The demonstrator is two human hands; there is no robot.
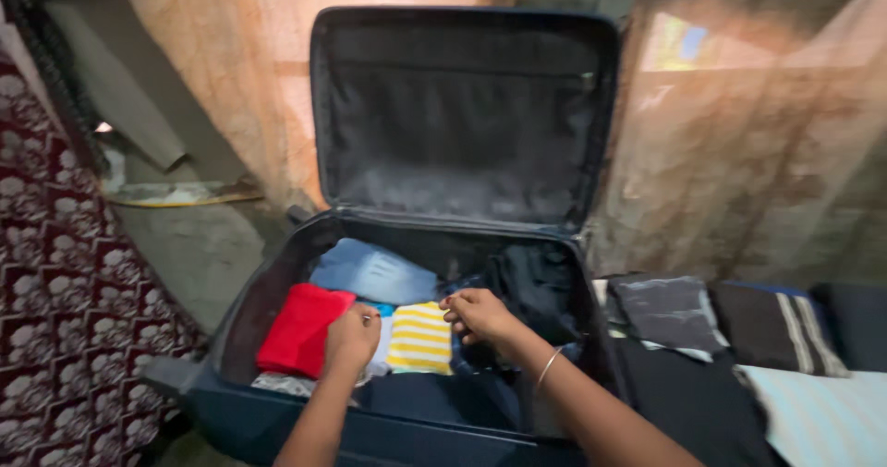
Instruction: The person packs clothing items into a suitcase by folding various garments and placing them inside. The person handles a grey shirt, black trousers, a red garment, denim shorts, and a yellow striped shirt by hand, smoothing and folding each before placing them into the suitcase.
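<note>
Forearms: both reach from the near edge into the open dark blue suitcase (277,421), whose lid stands upright behind it.
Left hand (352,338): its grip is curled into a loose fist, knuckles pressing down beside the red folded garment (302,328); whether anything is pinched underneath I cannot tell.
Right hand (478,315): its grip is pressed together, fingertips bunched at the right edge of the yellow-and-white striped garment (420,339), apparently pinching that edge or the dark cloth beside it; which one is unclear.
Striped garment: lies folded flat in the middle of the suitcase, between the two hands and touching both.
Handling: judged light, soft and limp; it would likely sag if lifted by one corner, so holding both side edges, or sliding a flat palm under the fold, seems safest.
Neighbours: blue folded garment (372,273) lies behind the striped one; black clothing (536,287) fills the suitcase's right part.
Outside: folded dark clothes (667,315) lie right of the suitcase.
</note>
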